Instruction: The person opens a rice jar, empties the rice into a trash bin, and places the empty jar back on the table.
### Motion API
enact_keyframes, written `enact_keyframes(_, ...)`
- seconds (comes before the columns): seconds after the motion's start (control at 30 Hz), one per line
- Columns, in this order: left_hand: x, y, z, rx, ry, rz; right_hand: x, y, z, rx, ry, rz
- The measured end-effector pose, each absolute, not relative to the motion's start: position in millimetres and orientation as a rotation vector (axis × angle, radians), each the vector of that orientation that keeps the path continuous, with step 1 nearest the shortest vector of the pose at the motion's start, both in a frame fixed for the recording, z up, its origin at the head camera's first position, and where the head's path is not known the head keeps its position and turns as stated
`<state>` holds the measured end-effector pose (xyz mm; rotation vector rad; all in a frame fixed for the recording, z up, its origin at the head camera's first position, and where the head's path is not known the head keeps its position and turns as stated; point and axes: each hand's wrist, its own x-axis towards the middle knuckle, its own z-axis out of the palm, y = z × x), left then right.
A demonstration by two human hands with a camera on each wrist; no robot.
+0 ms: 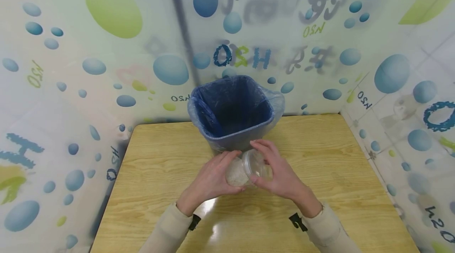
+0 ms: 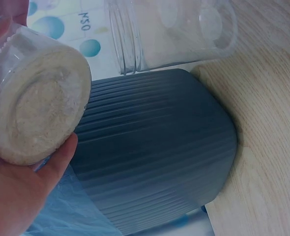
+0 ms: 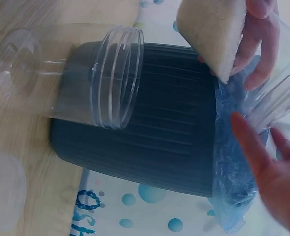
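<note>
Qty: hands x2 | clr jars x2 | bin x1 | liner x1 | tbl x1

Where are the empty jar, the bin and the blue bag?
Empty jar (image 3: 69,73): right wrist view, on its clear side.
Bin (image 2: 155,147): left wrist view, on its ribbed wall.
Blue bag (image 3: 233,177): right wrist view, on its hanging edge.

Wall is white, dotted with blue and lime-green ovals and blue-and-green "H2O" lettering; table yellow-tan, wood-grained; bin slate blue, line-ribbed; liner translucent blue; jar clear; held filling off-white; sleeves cream, straps black.
</note>
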<state>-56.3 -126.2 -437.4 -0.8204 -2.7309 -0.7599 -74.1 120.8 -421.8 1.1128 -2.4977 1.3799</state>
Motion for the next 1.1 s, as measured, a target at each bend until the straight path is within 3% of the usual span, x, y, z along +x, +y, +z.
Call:
enact_keyframes(0.17,-57.0,-124.5,-438.9,-0.817,-2.713,-0.72,-72.8,116.0,-420.3,0.924,-2.665,1.372)
enact_keyframes(0.5,-58.1,-124.1,-438.8,-0.813,-2.721,-0.699,-71.2,111.8,-419.9,0.845,-2.733,1.365)
enact_keyframes(1.1,-56.2,-127.3,-437.8,-0.814,-2.765,-0.865,-77.6,123.2,-426.7,1.243,-2.458,1.334)
